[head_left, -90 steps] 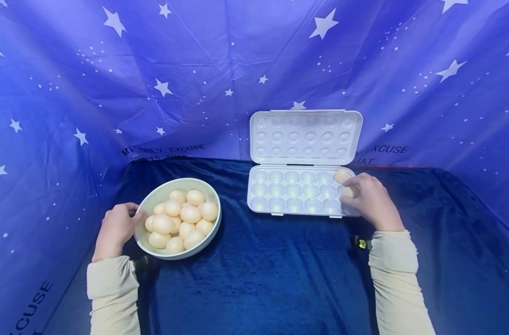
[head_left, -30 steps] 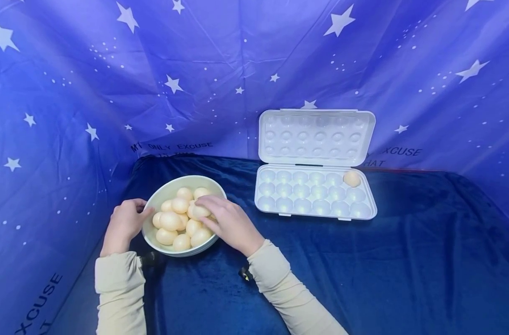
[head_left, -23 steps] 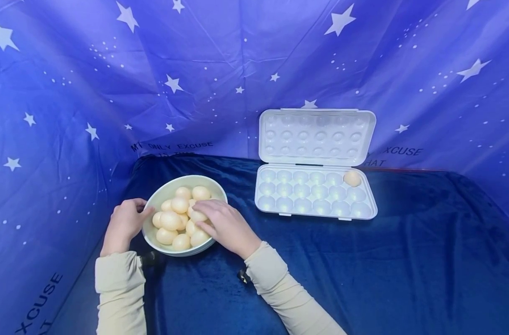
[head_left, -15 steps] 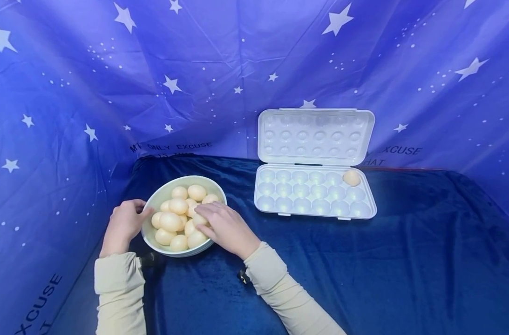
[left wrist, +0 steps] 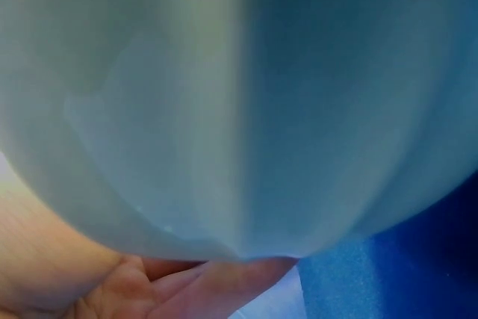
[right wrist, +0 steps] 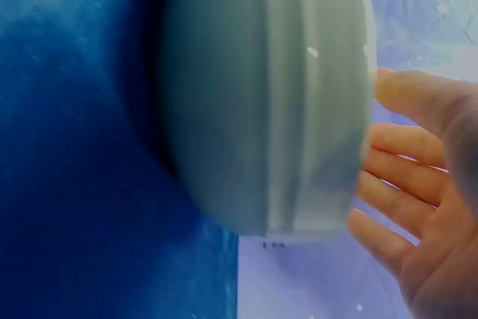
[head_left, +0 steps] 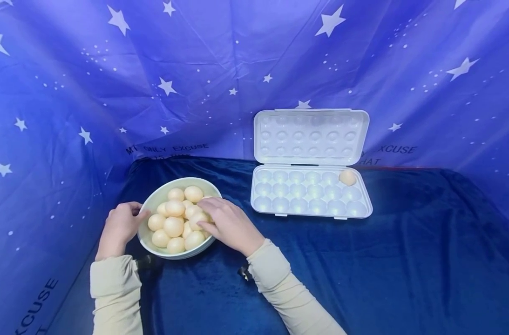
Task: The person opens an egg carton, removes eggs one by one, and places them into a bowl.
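In the head view, my left hand (head_left: 119, 228) grips the left rim of a pale green bowl (head_left: 147, 244), which is full of cream-coloured eggs (head_left: 175, 208). My right hand (head_left: 233, 223) reaches over the bowl's right rim, with thumb and fingers around an egg (head_left: 199, 221) that sits among the others. Both wrist views show mostly the bowl's outer wall (left wrist: 149, 147). In the right wrist view, the fingers (right wrist: 403, 173) pass behind the rim, and the bowl hides the egg. A white egg carton (head_left: 368, 207) stands open to the right, one egg (head_left: 347, 177) in its back right cup.
Dark blue velvet cloth (head_left: 321, 270) covers the table under the bowl and carton. A blue curtain with white stars (head_left: 212, 56) hangs behind and along the left side. The carton's raised lid (head_left: 311, 135) leans back towards the curtain.
My right hand has moved left from the carton's right end to the bowl, taking an egg along. Over the last half second, eggs in the bowl have shifted. The left hand stays at the rim.
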Motion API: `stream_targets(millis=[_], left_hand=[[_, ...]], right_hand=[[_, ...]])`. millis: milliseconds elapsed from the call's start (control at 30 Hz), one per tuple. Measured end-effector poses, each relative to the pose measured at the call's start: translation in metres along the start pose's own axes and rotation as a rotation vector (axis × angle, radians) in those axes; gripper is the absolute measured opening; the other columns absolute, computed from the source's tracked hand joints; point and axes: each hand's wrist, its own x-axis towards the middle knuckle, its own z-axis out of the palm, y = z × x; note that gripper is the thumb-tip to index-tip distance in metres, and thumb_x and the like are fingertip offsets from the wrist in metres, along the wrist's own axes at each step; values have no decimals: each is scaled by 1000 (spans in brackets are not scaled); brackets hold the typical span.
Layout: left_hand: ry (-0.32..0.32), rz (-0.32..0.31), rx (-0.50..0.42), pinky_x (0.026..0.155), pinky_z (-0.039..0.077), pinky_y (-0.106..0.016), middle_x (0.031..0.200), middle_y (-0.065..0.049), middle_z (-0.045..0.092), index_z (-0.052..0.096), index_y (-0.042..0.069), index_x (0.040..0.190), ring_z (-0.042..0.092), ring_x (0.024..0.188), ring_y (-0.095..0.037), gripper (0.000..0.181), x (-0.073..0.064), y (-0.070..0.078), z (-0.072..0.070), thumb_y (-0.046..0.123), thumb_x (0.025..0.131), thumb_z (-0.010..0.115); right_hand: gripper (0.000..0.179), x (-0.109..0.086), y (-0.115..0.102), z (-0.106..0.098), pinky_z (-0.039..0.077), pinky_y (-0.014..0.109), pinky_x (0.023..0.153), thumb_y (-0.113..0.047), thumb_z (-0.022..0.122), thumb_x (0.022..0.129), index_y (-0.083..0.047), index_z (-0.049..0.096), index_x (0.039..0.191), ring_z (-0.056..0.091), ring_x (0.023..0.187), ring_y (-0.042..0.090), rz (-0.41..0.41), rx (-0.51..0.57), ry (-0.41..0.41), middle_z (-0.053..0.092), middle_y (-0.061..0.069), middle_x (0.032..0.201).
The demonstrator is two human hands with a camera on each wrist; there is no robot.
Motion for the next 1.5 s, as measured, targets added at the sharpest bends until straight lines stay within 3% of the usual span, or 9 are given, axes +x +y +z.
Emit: stream_targets(millis=[333,667,933,1500], left_hand=[[-5,6,2,81,54,-54,115,-34,64,60,-13,121,66,95,-43,41,1,-2,1,22,100,55],[3,5,13,83,53,-56,115,-34,64,59,-13,121,66,95,-44,40,0,-1,1,21,100,55],[3,1,10,83,53,-56,114,-34,64,60,-13,121,67,95,-44,39,-2,1,1,20,100,55],[-11,-2,20,83,53,-56,115,-34,63,59,-12,121,66,96,-44,40,-1,-2,1,22,101,54]], right_hand=[[36,0,24,-31,45,36,106,-22,66,96,-1,64,126,60,120,24,9,6,35,66,11,126],[33,-12,57,-58,46,38,105,-20,68,94,-2,66,123,61,120,26,23,-73,84,68,11,122],[35,-35,91,-77,47,44,103,-22,67,95,-3,65,125,59,121,29,105,-105,103,66,15,125],[33,-78,157,-113,47,51,99,-17,68,93,0,64,121,59,117,35,349,-62,130,66,17,121]])
